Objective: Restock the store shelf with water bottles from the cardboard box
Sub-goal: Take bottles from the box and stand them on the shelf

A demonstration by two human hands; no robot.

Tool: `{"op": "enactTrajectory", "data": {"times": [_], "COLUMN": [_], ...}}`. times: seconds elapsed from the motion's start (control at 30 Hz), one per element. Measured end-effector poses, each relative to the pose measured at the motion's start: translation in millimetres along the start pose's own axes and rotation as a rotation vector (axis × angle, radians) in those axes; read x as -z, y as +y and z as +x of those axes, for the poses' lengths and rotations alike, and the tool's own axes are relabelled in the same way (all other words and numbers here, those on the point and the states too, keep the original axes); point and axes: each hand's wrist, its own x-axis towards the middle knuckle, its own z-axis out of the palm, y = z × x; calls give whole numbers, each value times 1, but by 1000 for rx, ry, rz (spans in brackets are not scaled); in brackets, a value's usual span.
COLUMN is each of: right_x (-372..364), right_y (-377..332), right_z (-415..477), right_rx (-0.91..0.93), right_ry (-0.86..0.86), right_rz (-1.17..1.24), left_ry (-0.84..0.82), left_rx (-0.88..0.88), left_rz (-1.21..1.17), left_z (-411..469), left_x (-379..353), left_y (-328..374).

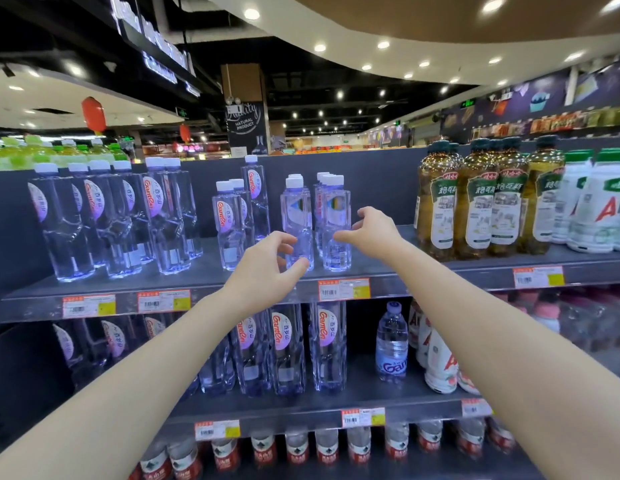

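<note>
Seen from the head camera, both bare arms reach forward to the top shelf [211, 277] of a store aisle. The left hand [267, 263] hangs at the shelf's front edge with its fingers [284, 240] loosely curled and the thumb set apart below them, cupped in front of the lower part of a small water bottle [297, 213]; it holds nothing, and whether a fingertip touches the bottle cannot be told. The right hand [372, 230] is spread loose, thumb raised, its outstretched fingers [343, 236] lying in front of a second small water bottle [336, 209], again with no grip. These two white-capped bottles stand upright just beside each other at the front of two short rows, above an orange price tag [343, 289] on the shelf lip. To their left stand two more small bottles [228, 223] with pink labels, then, well apart, a group of tall clear water bottles [93, 220]. To the right stand amber drink bottles [474, 199] with green caps and white drink bottles [596, 202]. On the lower shelf [357, 393], partly behind the left forearm, stand more tall water bottles [287, 348] and a round-shouldered bottle [391, 341]. Beneath that runs a row of red-labelled bottles [298, 452].
</note>
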Motion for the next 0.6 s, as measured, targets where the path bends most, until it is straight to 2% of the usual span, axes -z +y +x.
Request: {"op": "enactTrajectory", "data": {"times": [0.1, 0.3, 0.43, 0.6], "right_x": [7, 36, 73, 141], "right_y": [2, 18, 39, 93], "right_z": [-12, -55, -96, -172], "right_rx": [2, 73, 97, 28], "right_ry": [22, -68, -98, -78], "right_rz": [-100, -384, -484, -528], "left_ry": [-49, -97, -135, -137], "left_rx": [-34, -65, -51, -101], "left_rz": [139, 393, 527, 566], "left_z": [-6, -20, -31, -66], "left_x": [-8, -14, -25, -66], "left_y": [-2, 29, 74, 150]}}
